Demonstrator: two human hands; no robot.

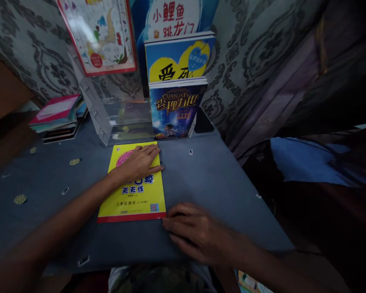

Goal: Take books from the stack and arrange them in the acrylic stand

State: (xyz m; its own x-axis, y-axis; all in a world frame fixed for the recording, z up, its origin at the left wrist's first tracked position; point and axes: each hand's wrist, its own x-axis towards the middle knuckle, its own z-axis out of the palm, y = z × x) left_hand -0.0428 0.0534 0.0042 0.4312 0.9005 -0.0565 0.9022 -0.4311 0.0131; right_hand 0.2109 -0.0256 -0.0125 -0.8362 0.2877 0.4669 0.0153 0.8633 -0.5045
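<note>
— Where does the yellow workbook (133, 202) lie from your hands?
— Flat under your left hand (139, 162), which rests open, palm down on its upper half, gripping nothing. Its long axis runs away from you.
— And your right hand (198, 232)?
— Loosely spread on the table (210, 175), fingertips at the book's near right corner, holding nothing.

The left hand (138, 162) and right hand (195, 232) are shown bare, uncovered as far as the near edge. A mottled green-brown garment (158, 281) is dimly seen between them.
</note>
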